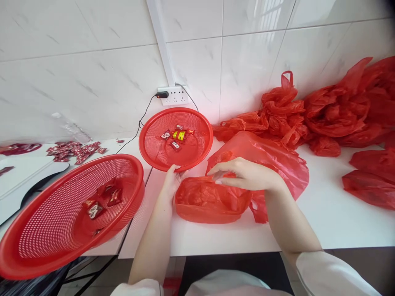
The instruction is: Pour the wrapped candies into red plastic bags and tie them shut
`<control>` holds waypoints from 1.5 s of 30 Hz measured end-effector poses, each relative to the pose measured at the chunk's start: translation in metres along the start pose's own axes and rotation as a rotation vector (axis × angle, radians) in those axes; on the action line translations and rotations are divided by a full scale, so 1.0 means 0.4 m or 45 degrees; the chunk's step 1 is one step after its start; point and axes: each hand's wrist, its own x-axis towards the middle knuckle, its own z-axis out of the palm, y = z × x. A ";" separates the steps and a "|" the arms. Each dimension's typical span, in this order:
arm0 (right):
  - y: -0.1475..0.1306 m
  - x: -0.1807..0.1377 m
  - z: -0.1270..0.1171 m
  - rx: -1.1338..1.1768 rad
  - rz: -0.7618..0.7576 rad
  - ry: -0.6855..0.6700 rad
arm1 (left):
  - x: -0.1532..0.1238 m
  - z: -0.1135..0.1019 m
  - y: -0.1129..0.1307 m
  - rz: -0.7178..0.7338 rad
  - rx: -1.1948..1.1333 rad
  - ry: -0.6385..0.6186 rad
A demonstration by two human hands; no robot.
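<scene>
Hands, left [171, 177] and right [243, 174], on crinkled glossy red plastic bag [210, 201]

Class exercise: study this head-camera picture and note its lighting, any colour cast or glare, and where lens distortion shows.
Head view: bright, even light with soft shadows; a pink cast from the red bag tints the wall tiles; wide-angle bending curves the near basket; corners darken; both hands, left hand and right hand, look sharp.
</scene>
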 end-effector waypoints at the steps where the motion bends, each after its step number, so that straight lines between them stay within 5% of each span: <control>1: 0.003 0.000 0.000 -0.032 0.025 0.015 | 0.001 0.001 -0.003 0.024 -0.024 0.015; 14: 0.116 0.073 0.061 -0.534 0.157 0.389 | -0.059 0.047 -0.022 0.137 0.169 -0.201; 21: 0.195 0.121 0.123 -0.786 0.361 0.331 | -0.067 0.068 -0.052 0.049 0.200 -0.229; 32: 0.238 0.117 0.095 -0.806 0.545 0.374 | -0.070 0.056 -0.063 0.074 0.272 -0.245; 36: 0.239 0.109 0.064 -0.431 0.584 0.666 | -0.072 0.056 -0.077 -0.030 0.243 -0.285; 39: 0.219 0.101 0.044 0.202 0.451 0.967 | -0.070 0.054 -0.074 -0.037 0.221 -0.292; 42: 0.187 0.094 0.038 0.978 0.335 0.984 | -0.065 0.052 -0.064 0.028 0.207 -0.273; 45: 0.151 0.087 0.039 1.416 0.333 0.909 | -0.062 0.051 -0.056 0.059 0.183 -0.261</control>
